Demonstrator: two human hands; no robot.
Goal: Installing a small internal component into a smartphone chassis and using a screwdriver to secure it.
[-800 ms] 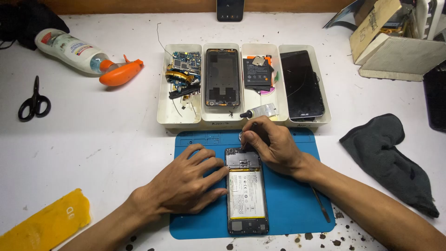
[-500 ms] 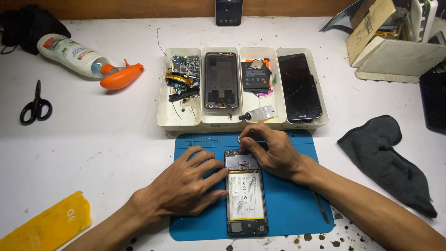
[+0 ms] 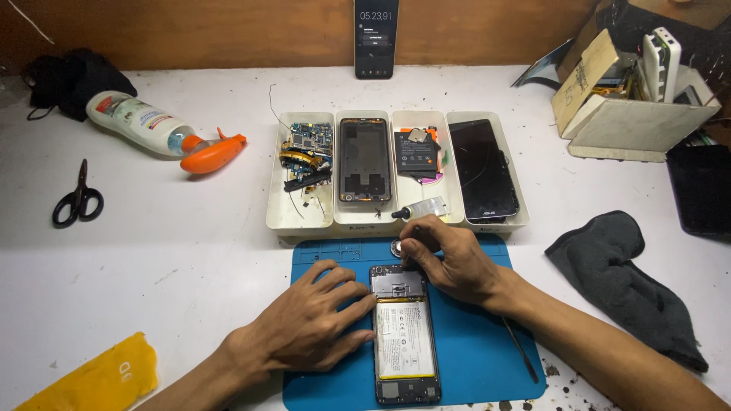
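Head view. Opened phone [image 3: 404, 335] lying back-up, cover off, battery exposed, lengthwise on blue mat [image 3: 472, 358] at near edge of white counter [image 3: 167, 251]. Left hand [image 3: 312, 323] laid flat on mat, fingers spread, fingertips against phone's left edge; grip open, nothing held. Right hand [image 3: 449, 259] curled over phone's top end, fingertips pinched at upper frame; whether anything sits in that grip cannot be told. Small round part [image 3: 397, 246] on mat just beside right fingertips. Slim dark tool [image 3: 520, 350] lying on mat by right forearm. Four-compartment white tray [image 3: 396, 171] beyond mat, holding circuit boards, bare frame, battery, dark screen. Scissors [image 3: 76, 199] and spray bottle [image 3: 164, 131] far left; dark cloth [image 3: 624, 281] at right.
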